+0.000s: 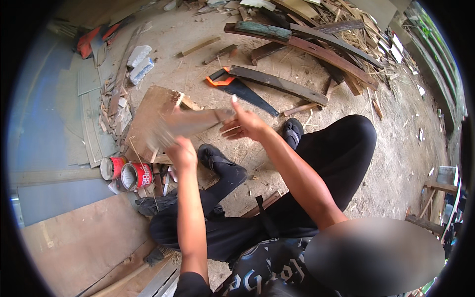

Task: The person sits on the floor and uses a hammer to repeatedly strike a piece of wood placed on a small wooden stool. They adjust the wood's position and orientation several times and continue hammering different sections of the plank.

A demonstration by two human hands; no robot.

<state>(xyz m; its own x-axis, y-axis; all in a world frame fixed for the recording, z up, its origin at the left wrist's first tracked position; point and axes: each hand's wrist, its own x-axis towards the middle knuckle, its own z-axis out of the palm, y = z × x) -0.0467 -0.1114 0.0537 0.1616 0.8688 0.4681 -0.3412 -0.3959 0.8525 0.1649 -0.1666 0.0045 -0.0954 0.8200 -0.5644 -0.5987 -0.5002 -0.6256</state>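
My left hand (pixel 183 153) is closed and smeared by motion. It seems to grip a flat greyish-brown piece (pixel 203 121), too blurred to tell whether it is wood. That piece slants up toward my right hand (pixel 245 123), whose thumb and fingers are apart beside its far end; whether they touch cannot be seen. Under and behind the left hand stands a brown wooden block or box (pixel 151 106), partly hidden by the blur. A handsaw (pixel 247 96) with an orange and black handle lies on the ground beyond my right hand, next to a dark wooden beam (pixel 279 84).
Old planks (pixel 316 47) and scraps are heaped at the far right. Two red-and-white cans (pixel 137 176) stand left of my legs. White broken blocks (pixel 141 69) lie at the far left. A brown board (pixel 89 232) rests at the near left; my bent legs flank the work spot.
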